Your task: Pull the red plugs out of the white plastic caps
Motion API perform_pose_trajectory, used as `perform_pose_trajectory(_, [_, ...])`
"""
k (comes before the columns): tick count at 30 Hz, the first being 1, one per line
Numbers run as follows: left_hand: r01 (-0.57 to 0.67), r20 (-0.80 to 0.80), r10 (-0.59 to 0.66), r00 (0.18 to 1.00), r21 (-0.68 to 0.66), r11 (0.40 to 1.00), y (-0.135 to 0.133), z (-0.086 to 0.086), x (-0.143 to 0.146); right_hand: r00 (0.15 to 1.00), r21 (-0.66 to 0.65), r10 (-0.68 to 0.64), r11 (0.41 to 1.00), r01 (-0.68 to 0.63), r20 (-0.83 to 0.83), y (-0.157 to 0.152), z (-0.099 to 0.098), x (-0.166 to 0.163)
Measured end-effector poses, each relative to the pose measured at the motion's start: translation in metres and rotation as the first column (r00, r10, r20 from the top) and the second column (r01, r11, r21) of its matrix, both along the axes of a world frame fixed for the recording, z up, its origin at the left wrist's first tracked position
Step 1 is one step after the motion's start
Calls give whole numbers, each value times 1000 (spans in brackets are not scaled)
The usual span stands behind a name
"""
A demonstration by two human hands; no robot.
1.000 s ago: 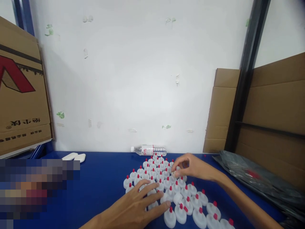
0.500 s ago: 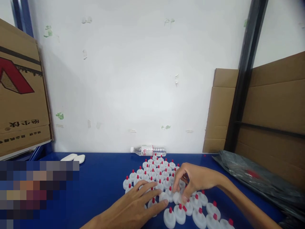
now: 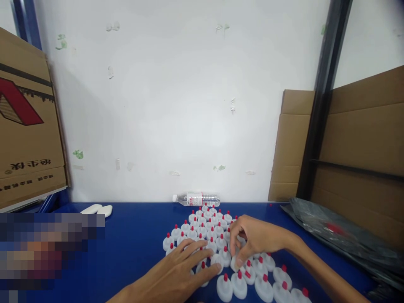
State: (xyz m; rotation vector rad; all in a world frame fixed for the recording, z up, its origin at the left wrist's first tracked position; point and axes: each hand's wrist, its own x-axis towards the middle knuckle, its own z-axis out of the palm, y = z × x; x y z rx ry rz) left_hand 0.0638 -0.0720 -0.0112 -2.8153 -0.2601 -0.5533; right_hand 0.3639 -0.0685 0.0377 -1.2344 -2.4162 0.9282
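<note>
Mostly, white bottles point(image 3: 224, 290) are wearing red caps point(image 3: 225, 277) on the blue table point(image 3: 126, 235); one bottle point(image 3: 217, 258) by the spread left hand point(image 3: 178, 269) is showing none. The right hand point(image 3: 260, 235) is pinching another bottle point(image 3: 233, 264).

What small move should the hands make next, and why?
Perhaps the right hand should ease the white container at its fingertips gently upward: red-tipped containers stand close around it, so sliding it sideways might knock them.
</note>
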Motion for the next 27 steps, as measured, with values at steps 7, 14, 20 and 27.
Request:
perform_pose_trajectory(7, [-4,-10,4,1000,-15,1000,0,-3,0,999,-12,-22,1000,22,-29,-5,8,-2])
perform_pose_trajectory(14, [29,161,-47,986,117,993,-3,3,3,968,86,-106,988,128,-226,-9,17,-4])
perform_pose_trajectory(20, [81,368,-168,914,240,967,-3,5,4,950,42,-20,999,34,-311,-28,24,-27])
perform_pose_trajectory(27, [117,284,-167,944,183,976,-20,19,2,954,-36,36,998,-49,-299,-41,12,-53])
